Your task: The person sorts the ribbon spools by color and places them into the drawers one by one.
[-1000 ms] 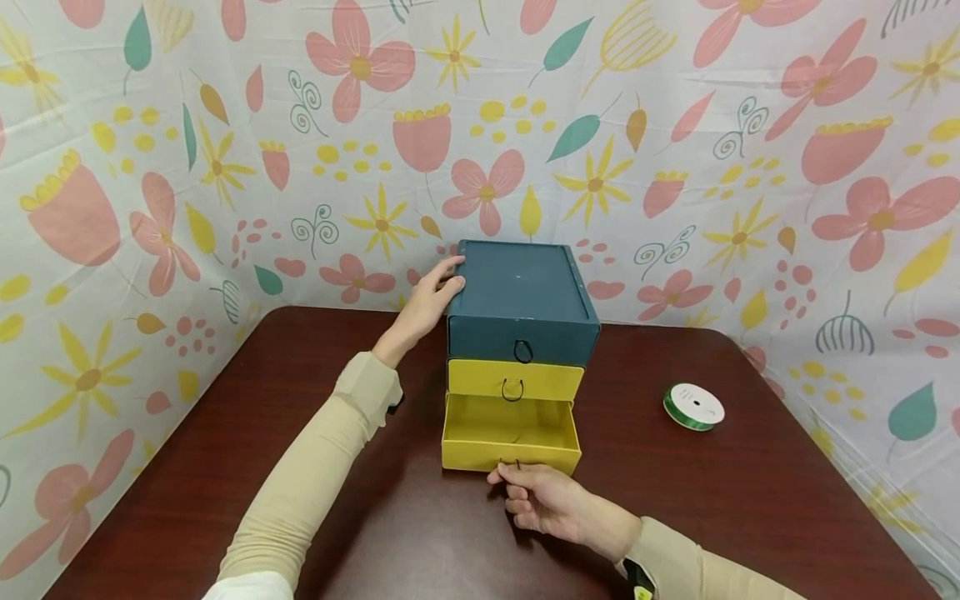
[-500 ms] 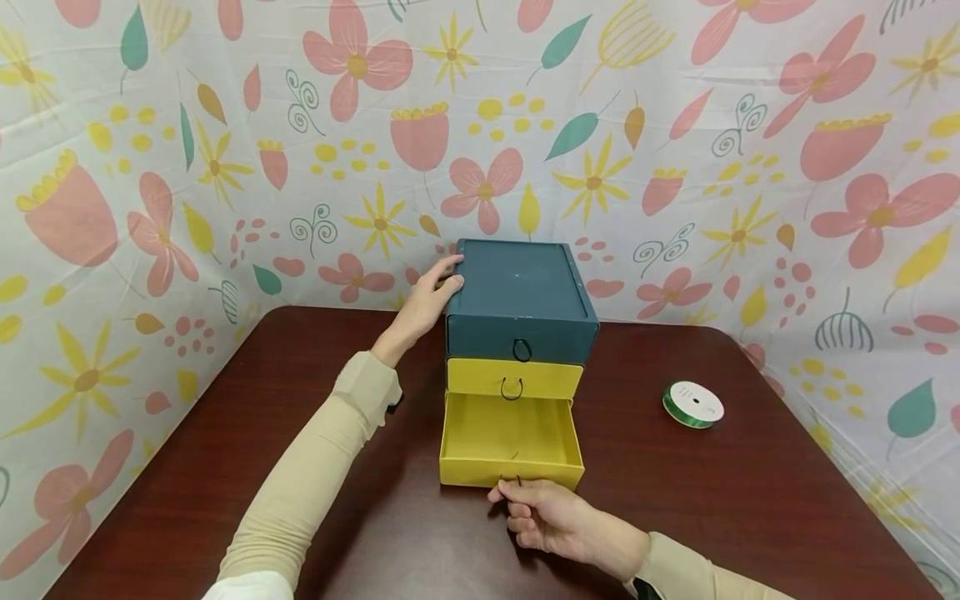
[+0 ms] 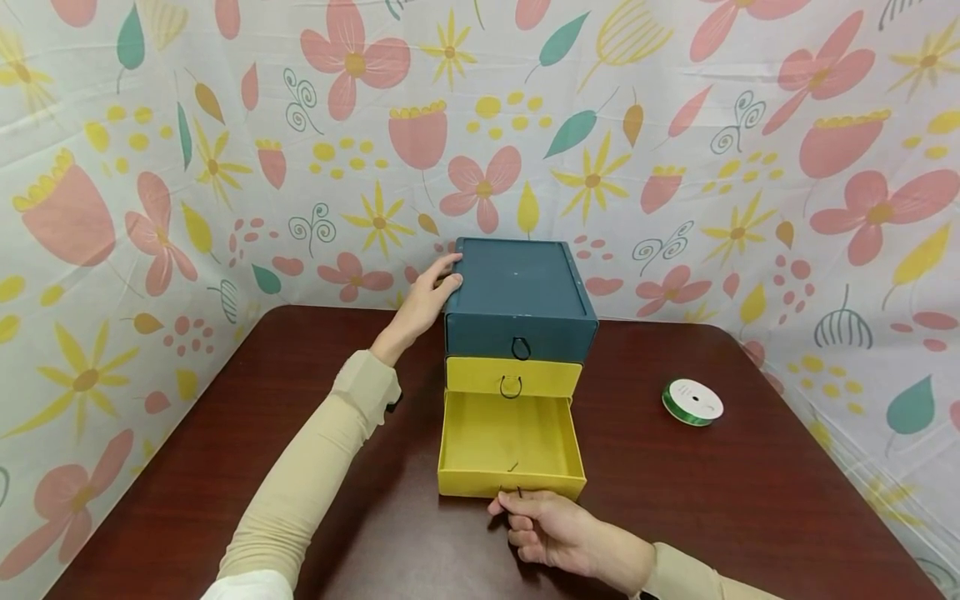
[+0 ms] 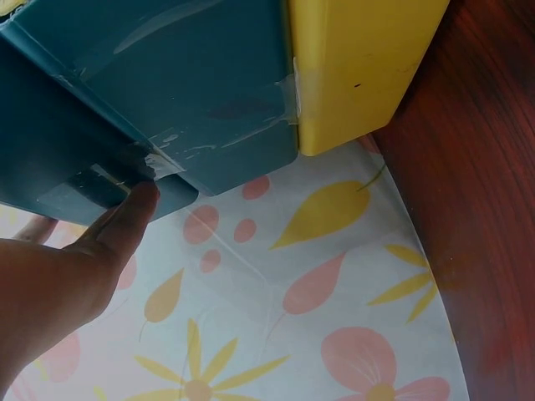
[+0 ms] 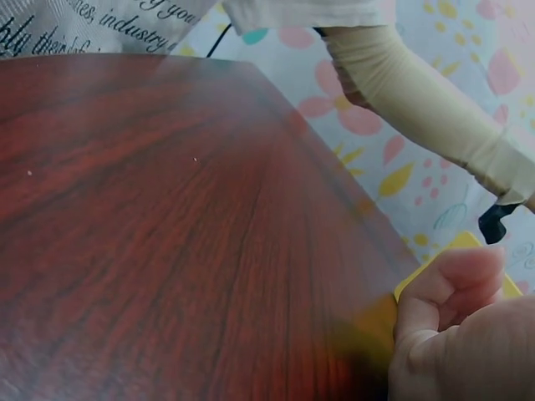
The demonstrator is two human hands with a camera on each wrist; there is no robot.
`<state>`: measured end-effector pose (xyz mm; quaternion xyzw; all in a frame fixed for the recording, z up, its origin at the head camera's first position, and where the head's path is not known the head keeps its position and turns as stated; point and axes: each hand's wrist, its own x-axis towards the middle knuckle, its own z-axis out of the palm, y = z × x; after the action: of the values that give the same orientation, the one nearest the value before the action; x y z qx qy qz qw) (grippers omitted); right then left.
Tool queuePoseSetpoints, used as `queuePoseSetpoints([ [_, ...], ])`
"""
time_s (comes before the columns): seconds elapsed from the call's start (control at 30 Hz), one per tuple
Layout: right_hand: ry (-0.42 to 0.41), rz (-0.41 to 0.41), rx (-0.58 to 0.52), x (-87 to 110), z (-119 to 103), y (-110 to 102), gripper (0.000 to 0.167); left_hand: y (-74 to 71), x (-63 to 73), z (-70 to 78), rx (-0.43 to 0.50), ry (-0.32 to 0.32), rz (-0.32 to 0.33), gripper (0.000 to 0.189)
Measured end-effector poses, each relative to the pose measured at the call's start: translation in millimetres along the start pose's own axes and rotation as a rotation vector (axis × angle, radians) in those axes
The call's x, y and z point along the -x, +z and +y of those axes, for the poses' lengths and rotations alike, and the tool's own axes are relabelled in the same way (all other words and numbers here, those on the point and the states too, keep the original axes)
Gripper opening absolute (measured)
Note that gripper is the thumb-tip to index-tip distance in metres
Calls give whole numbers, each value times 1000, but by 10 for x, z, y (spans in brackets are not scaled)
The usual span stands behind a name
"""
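Near the worktop's back edge (image 3: 337,317), the left hand (image 3: 420,304) loosely touches the blue box (image 3: 521,279); overpulling the loop (image 3: 519,492) the right hand (image 3: 551,533) pinches could unseat the open drawer (image 3: 510,425).

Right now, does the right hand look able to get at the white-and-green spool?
Probably yes, once the right hand lets go of the black loop on the open yellow drawer. The white-and-green spool lies off to that side, with nothing visible on the table between them.
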<state>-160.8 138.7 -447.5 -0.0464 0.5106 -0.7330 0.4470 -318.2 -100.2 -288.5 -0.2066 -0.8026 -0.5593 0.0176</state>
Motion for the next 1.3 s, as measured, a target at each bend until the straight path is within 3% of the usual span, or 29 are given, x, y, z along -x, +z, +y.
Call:
queuePoseSetpoints([
  [0.33,-9,-7,6,51,44,25,19,-7,-28,-18,-12,5,-3,51],
  [0.53,55,-9,46,94,32,55,24,-2,-172,-249,-2,16,8,51],
  [0.67,104,-87,119,146,8,102,23,8,-205,-335,-16,29,23,51],
  [0.73,85,-153,149,182,-36,123,22,11,-204,-346,-22,31,28,51],
  [0.87,-41,-279,198,280,-245,149,25,2,-208,-344,-16,25,25,51],
  [0.97,-186,-295,239,360,-484,125,30,-11,-206,-328,-7,18,15,51],
  [1.17,-435,-153,287,515,-932,-188,34,-8,-50,-80,-19,11,1,51],
  [1.3,-583,47,369,651,-1161,-481,31,0,4,-8,-19,15,-4,51],
])
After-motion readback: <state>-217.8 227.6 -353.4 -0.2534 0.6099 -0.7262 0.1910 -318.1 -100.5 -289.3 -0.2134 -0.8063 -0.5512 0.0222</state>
